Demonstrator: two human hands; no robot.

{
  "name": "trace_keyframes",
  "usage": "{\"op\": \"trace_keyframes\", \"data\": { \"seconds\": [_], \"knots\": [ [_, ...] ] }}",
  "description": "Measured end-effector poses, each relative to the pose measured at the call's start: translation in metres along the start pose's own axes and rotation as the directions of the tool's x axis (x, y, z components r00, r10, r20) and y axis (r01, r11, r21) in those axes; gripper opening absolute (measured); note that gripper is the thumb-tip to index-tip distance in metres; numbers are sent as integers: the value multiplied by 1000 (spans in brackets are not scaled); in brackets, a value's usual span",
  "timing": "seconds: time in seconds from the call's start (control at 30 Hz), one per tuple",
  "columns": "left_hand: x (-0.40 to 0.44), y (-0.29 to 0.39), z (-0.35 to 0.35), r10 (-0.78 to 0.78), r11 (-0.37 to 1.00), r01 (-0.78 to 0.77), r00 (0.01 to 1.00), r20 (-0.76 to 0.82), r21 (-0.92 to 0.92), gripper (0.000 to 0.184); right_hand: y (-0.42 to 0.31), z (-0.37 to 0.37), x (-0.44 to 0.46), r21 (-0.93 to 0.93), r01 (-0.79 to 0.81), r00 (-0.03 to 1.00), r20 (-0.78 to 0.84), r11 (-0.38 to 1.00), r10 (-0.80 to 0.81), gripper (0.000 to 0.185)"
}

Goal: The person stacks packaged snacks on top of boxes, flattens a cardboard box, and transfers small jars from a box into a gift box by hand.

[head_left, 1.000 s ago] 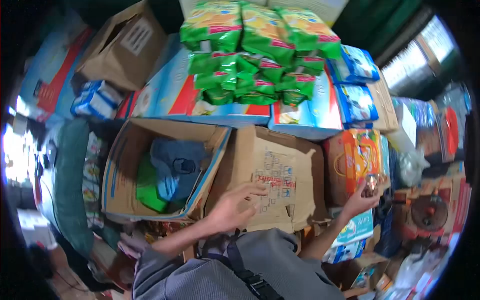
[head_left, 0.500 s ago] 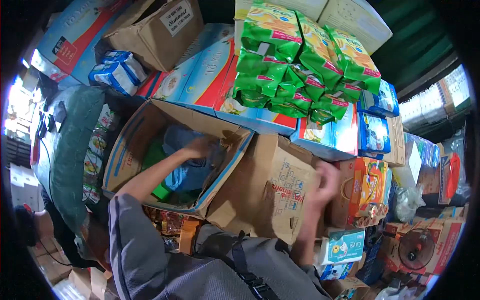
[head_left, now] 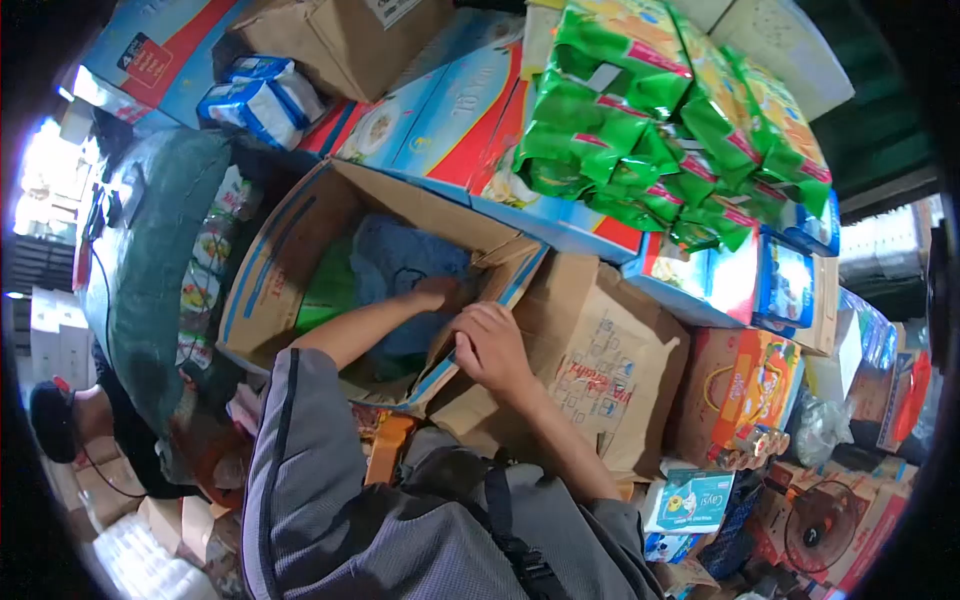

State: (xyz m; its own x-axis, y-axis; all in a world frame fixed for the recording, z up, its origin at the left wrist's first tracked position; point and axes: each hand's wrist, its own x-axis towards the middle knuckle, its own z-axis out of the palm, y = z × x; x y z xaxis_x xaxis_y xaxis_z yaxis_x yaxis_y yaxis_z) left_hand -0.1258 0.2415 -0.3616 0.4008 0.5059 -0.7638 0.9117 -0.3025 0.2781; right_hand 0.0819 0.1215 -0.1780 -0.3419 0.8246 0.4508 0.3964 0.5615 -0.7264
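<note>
A deep cardboard box (head_left: 255,285) with blue stripes stands open in front of me. Inside it lie a blue plastic bag (head_left: 400,250) and something green (head_left: 325,295). My left hand (head_left: 440,293) reaches into the box near its right wall, with its fingers in shadow and mostly hidden. Over the box's right rim, my right hand (head_left: 492,345) is bent, fingers closed on the cardboard edge. Just to the right lies a second opened carton (head_left: 610,370) with red and black print, its inner side bare near my right forearm.
Green snack packs (head_left: 620,150) are piled on blue-and-red cartons (head_left: 440,120) behind the box. A dark green sack (head_left: 150,270) borders the left. An orange carton (head_left: 735,390) and a fan (head_left: 820,525) are at the right. Another person's arm (head_left: 90,425) shows at far left.
My right hand has moved left from above the second carton onto the rim of the striped box. My left hand stays inside that box, slightly nearer its right wall. The view has shifted.
</note>
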Motion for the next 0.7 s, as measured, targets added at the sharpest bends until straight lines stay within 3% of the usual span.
{"op": "trace_keyframes", "data": {
  "seconds": [0.03,0.07,0.1,0.17,0.2,0.27,0.3,0.37,0.5,0.57,0.6,0.63,0.7],
  "knots": [
    [22,-31,26,173,983,-185,949,-263,-20,49,-1,-1,0,18,-8,1000,-8,1000,8,13],
    [40,-41,37,327,928,-373,794,-512,13,49,3,-6,0,21,-18,1000,-17,1000,18,12],
    [36,-25,21,343,920,-392,789,-510,12,49,6,-4,-1,34,-8,1000,-9,999,8,11],
    [4,13,-34,114,985,-164,851,-513,-54,45,6,-9,-2,23,-34,999,14,999,33,11],
    [9,17,-35,129,983,-176,850,-510,-45,45,5,-10,-2,39,-46,998,40,998,45,12],
    [11,18,-34,60,948,-290,564,-824,-130,46,8,-9,-3,25,-31,999,37,999,30,12],
    [9,22,-41,64,949,-290,567,-821,-127,46,7,-9,-3,36,-34,999,30,999,33,12],
    [4,40,-62,47,995,-85,874,-484,-56,45,7,-9,-3,43,-39,999,18,998,38,11],
    [39,43,-40,43,995,-80,887,-460,-59,41,8,-9,-2,41,-17,1000,19,999,16,10],
    [95,9,-1,500,864,-286,572,-650,414,38,9,-8,-3,26,-13,1000,-21,1000,14,10],
    [78,23,-14,278,956,-161,760,-588,244,37,9,-7,-4,66,5,1000,-16,998,-4,10],
    [49,45,-37,54,994,-3,885,-463,110,36,11,-9,-4,92,18,1000,-22,996,-17,10],
    [8,70,-57,182,981,-127,851,-492,144,35,11,-5,-8,89,15,998,-64,996,-9,11]
  ]
}}
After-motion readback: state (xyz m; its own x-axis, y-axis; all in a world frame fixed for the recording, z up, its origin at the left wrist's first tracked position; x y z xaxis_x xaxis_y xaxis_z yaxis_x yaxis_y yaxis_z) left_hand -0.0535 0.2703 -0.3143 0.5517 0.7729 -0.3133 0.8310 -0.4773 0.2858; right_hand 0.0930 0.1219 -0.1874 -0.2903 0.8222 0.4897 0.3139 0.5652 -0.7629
